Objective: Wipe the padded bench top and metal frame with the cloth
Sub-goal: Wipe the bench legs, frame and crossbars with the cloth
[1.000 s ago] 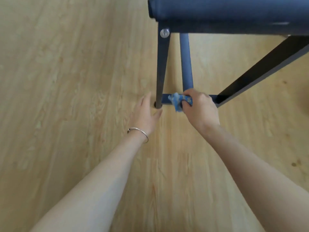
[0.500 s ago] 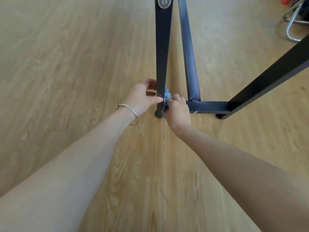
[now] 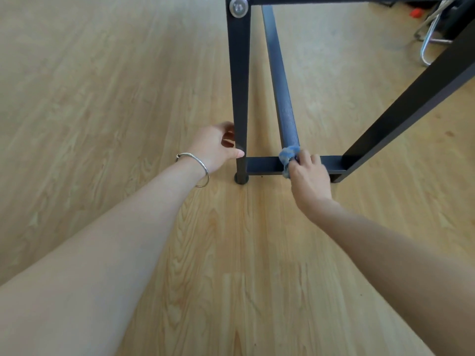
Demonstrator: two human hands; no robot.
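Wiping stroke, centre right of the picture: right grip clenches the crumpled blue cloth against the black metal floor crossbar. Left grip curls round the black upright leg. The cloth would best wrap the bar's faces and joints under firm, even pressure.

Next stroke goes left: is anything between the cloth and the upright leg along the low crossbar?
Nothing visible. The low crossbar is bare from the cloth, held in the right hand, to the upright leg. The left hand grips that leg just above the joint, its thumb near the stroke's end.
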